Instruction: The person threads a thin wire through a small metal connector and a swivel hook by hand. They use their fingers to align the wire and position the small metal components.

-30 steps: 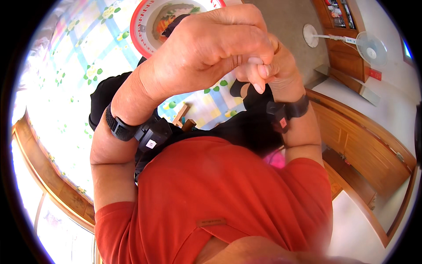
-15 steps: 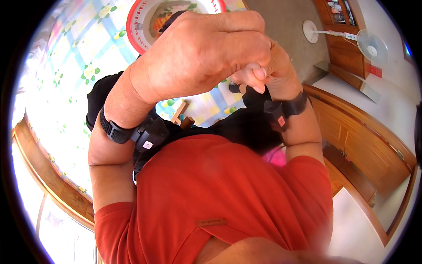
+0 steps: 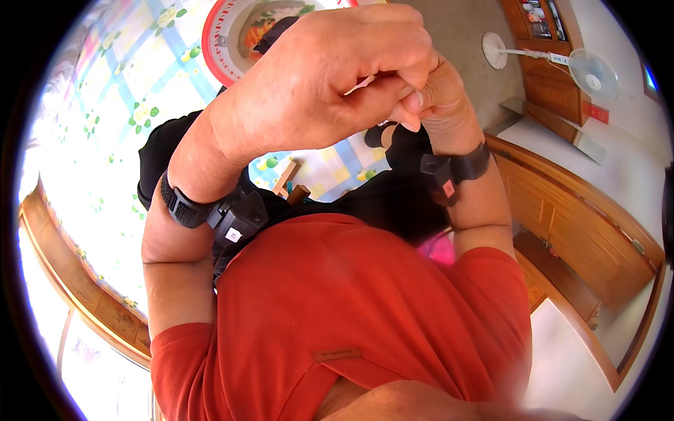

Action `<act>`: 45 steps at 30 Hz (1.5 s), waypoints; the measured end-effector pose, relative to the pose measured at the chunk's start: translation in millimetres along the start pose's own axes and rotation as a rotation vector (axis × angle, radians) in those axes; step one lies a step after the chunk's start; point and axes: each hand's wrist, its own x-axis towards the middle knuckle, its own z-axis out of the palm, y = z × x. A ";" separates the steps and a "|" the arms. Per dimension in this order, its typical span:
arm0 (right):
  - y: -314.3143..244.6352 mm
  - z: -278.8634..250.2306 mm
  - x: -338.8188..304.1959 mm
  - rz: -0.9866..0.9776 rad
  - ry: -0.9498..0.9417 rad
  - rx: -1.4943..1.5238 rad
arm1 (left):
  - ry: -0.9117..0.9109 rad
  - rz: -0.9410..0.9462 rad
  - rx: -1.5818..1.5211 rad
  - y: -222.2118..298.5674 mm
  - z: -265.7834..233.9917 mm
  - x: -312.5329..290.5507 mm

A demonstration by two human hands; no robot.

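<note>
My left hand [image 3: 344, 77] is raised in front of me, its fingers curled and thumb bent into a pinch. My right hand [image 3: 442, 102] meets it from the right, with its fingertips pressed close to the left fingertips. Most of the right fingers are hidden behind the left hand. Whatever lies between the fingertips, if anything, is too small or covered to make out. Beyond my left wrist is a white basin [image 3: 216, 49] with a red rim and a coloured picture inside. A dark object [image 3: 272, 35] shows partly at the basin, behind my left hand.
A bright checked cloth with flowers [image 3: 140, 84] spreads on the left. A small wooden piece [image 3: 288, 175] lies close to my lap. At the right stand a fan [image 3: 593, 76], a wooden cabinet [image 3: 562, 91] and a wooden bench-like piece [image 3: 576, 217].
My left hand has shifted slightly, and a gap has opened between its curled fingers and thumb. My right fingertips stay close to it. The basin and other things have not moved.
</note>
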 end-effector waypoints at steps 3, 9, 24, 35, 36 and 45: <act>-2.6 1.7 2.6 -0.056 -0.030 -0.067 | -0.027 -0.036 0.056 3.0 -3.9 -0.4; -14.3 7.8 -4.7 0.067 0.134 -0.144 | -0.007 -0.054 0.035 1.1 -0.5 -2.7; -20.7 45.3 -17.4 0.104 0.480 -0.082 | -0.015 -0.035 -0.047 -7.2 5.1 -4.1; -7.9 35.2 -18.1 0.053 0.467 -0.139 | -0.028 -0.065 -0.229 -7.1 -2.0 -2.0; -7.1 34.1 -17.5 0.046 0.450 -0.135 | -0.040 -0.064 -0.228 -6.3 -3.1 -1.1; -7.4 38.7 -15.2 0.046 0.453 -0.088 | -0.064 -0.074 -0.169 -14.9 -2.1 -6.4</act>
